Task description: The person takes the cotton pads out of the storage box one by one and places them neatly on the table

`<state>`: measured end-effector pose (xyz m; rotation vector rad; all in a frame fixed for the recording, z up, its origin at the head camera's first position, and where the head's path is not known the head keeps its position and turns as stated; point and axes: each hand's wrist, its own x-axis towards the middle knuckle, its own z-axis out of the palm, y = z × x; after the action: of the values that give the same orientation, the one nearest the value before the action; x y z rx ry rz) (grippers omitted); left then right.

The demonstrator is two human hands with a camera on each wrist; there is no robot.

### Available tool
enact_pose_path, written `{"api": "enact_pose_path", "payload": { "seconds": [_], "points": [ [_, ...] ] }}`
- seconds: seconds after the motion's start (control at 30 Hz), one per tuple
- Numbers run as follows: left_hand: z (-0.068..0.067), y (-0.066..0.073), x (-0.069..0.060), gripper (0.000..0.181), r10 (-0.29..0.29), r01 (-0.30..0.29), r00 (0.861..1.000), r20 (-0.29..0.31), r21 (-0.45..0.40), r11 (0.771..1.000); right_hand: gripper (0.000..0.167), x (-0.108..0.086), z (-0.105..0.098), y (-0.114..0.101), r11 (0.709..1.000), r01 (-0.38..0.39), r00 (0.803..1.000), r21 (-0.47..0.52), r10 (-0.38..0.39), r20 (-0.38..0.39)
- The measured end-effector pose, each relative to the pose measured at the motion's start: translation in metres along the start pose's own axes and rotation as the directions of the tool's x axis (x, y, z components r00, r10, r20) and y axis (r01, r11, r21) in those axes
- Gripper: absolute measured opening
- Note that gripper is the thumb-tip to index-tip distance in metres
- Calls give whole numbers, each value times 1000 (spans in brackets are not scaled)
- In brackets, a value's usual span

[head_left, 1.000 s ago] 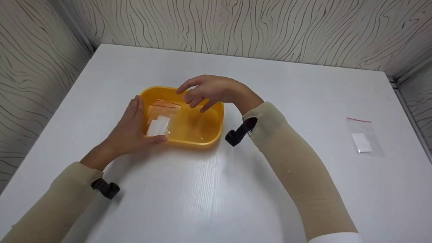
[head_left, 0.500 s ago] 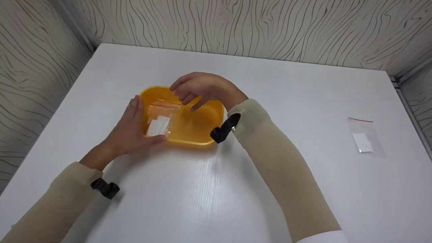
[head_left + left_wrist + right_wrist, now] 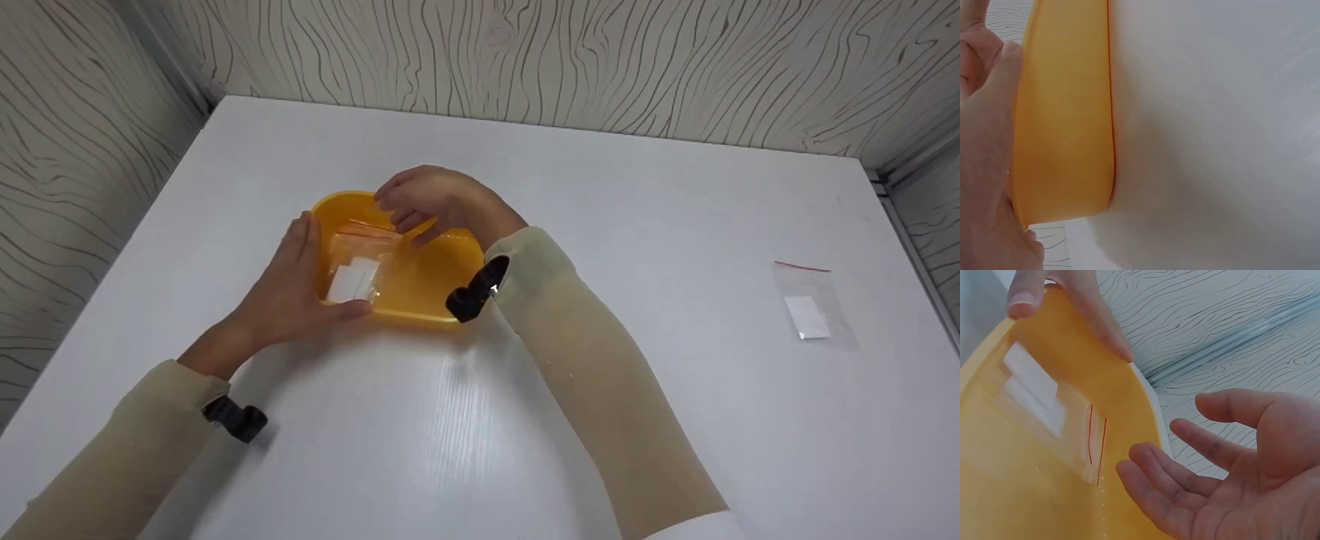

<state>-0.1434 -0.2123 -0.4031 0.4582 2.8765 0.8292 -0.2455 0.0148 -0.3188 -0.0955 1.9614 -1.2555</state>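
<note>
A yellow tray [image 3: 431,321] stands on the white table with clear red-striped bags [image 3: 356,277] at its left end; two red strips show in the right wrist view. My left hand [image 3: 289,289] holds the tray's left end, the thumb along the near rim and the fingers on the left side. In the left wrist view, the thumb lies against the tray wall [image 3: 1064,112]. Over the tray's far side hovers my right hand [image 3: 439,202], holding nothing. Its fingers are loosely bent and spread in the right wrist view, beside the bags [image 3: 1044,394].
Far to the right on the table [image 3: 675,225] lies another clear bag [image 3: 808,316] with a red strip and a white piece inside. Behind the table stands a wall [image 3: 525,67] with a wood-line pattern.
My right hand and forearm have moved left over the tray, from its right half toward its middle. The left hand has stayed on the tray, and the bags have not moved.
</note>
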Motion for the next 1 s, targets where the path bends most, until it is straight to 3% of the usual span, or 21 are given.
{"api": "enact_pose_path", "payload": {
  "seconds": [0.47, 0.8, 1.0],
  "points": [
    [1, 0, -3, 138, -4, 4, 1000, -9, 5, 1000, 36, 17, 20, 5, 996, -58, 997, 72, 61, -39],
    [1, 4, -1, 139, -44, 43, 999, 32, 34, 998, 42, 18, 19, 6, 989, -91, 990, 118, 103, -99],
    [1, 4, 0, 138, -47, 46, 998, 34, 27, 999, 44, 18, 21, 7, 989, -130, 987, 70, 135, -85]
  ]
}}
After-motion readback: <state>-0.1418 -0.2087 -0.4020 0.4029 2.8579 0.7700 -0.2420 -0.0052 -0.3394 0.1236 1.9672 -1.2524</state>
